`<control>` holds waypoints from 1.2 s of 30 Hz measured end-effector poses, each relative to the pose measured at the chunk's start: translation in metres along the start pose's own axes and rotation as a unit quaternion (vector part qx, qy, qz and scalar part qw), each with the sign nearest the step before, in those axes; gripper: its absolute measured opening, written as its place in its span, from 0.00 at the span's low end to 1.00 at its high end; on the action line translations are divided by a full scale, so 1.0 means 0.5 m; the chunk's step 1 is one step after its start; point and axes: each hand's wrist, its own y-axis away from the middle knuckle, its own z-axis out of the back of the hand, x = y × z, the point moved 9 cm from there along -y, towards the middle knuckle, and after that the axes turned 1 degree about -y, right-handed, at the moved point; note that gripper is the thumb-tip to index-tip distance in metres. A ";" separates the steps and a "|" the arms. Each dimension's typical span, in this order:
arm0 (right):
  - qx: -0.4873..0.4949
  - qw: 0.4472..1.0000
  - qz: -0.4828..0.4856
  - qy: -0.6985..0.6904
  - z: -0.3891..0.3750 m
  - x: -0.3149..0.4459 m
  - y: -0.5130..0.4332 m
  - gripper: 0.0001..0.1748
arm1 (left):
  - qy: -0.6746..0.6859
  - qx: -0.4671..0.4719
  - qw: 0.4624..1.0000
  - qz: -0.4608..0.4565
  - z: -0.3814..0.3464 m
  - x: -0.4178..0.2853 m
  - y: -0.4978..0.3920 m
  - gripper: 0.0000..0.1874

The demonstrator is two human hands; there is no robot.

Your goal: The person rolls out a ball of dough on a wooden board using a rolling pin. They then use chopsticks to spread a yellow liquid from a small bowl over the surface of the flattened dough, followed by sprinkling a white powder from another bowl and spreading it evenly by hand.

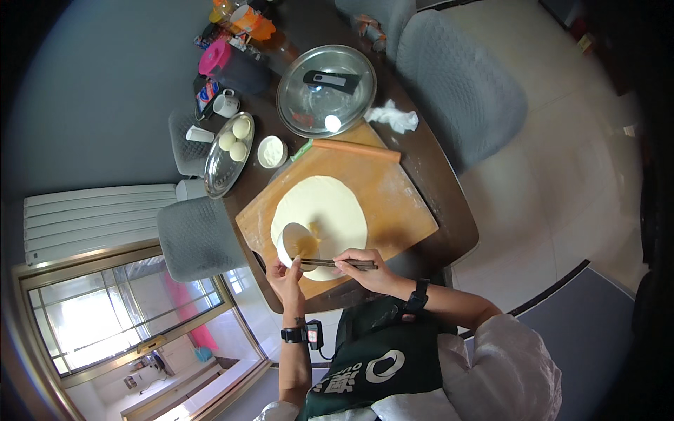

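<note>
My left hand (287, 279) grips a white bowl (287, 243) by its near rim. The bowl is tilted over a round sheet of rolled dough (329, 205) and has a yellowish-brown liquid or paste (304, 245) inside. Some of the same yellowish stuff (314, 228) shows at or just past the bowl's far lip, above the dough. A pair of dark chopsticks (324, 262) is held in my right hand (368, 271), their tips reaching into the bowl. Beneath the dough lies a wooden board (392, 210), partly dusted with flour.
A rolling pin (358, 150) crosses the board's far side. Beyond stand a large glass lid (326, 113), a small bowl of white paste (273, 152), a metal tray (218, 171) with several dough balls (238, 151), a mug (226, 103) and crumpled tissue (394, 117). Chairs (200, 239) flank the dark table (453, 210).
</note>
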 end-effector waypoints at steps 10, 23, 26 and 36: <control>-0.031 0.997 0.031 0.060 0.081 0.063 0.040 0.07 | -0.043 -0.027 0.998 -0.026 -0.067 0.039 0.009 0.31; -0.082 0.991 0.108 0.002 0.016 0.022 -0.125 0.07 | -0.026 -0.058 0.994 -0.091 -0.096 -0.068 -0.164 0.24; -0.053 0.988 0.125 0.075 -0.053 0.033 -0.160 0.05 | -0.077 -0.113 0.980 -0.144 -0.008 -0.075 -0.184 0.21; 0.019 0.999 0.039 -0.025 -0.171 -0.043 -0.117 0.05 | 0.003 -0.132 0.990 -0.039 0.150 0.008 -0.111 0.17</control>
